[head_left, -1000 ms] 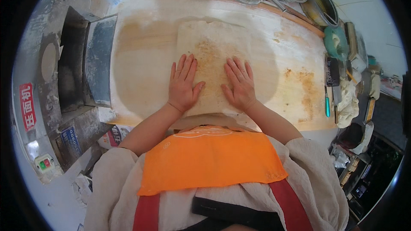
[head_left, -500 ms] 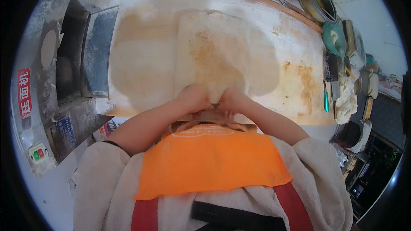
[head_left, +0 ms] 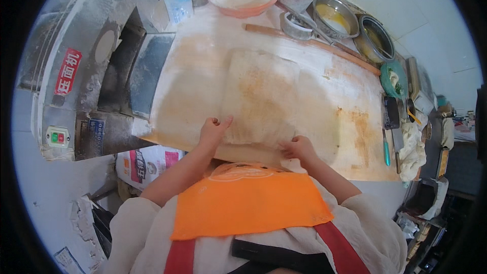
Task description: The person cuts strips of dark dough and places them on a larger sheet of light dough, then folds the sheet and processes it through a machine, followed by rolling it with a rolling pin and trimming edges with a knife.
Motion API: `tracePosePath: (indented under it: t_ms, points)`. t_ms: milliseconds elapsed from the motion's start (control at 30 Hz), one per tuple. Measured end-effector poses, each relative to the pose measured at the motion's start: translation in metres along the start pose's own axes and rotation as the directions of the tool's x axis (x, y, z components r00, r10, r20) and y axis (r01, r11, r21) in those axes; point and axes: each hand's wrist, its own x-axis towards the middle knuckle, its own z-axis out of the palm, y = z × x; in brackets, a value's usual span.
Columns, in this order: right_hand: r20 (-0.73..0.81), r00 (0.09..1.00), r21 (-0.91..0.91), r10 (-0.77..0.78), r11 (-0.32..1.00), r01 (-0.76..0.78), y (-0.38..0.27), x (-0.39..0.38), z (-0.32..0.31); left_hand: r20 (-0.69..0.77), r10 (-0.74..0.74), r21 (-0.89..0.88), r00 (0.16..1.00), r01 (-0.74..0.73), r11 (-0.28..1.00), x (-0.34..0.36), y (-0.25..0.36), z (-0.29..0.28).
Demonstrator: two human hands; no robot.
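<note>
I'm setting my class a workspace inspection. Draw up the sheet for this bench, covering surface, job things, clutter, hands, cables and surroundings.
Surface: table dusted white, brown stains towards the right.
Job things: dough sheet, lying flat in front of the person.
Clutter: pink basin of white powder, rod and pot along the far side; teal-handled tool at the right.
Hands: left hand and right hand at the dough's near corners; firmness of grip cannot be told.
Cables: nothing seen.
Surroundings: machine at left, printed sack below the table's edge, tiled wall behind.
</note>
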Motion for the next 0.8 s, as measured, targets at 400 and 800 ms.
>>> tracePosePath:
  t_ms: [400, 800]
  points:
    - [0.637, 0.765, 0.249, 0.094, 0.914, -0.320, -0.029, 0.014, 0.130, -0.039, 0.328, 0.210, 0.944, -0.313, 0.926, 0.087, 0.059, -0.063]
    - [0.365, 0.542, -0.771, -0.757, 0.081, 0.632, -0.296, 0.184, 0.114, 0.289, 0.182, 0.647, 0.940, -0.332, 0.687, 0.202, 0.117, -0.086]
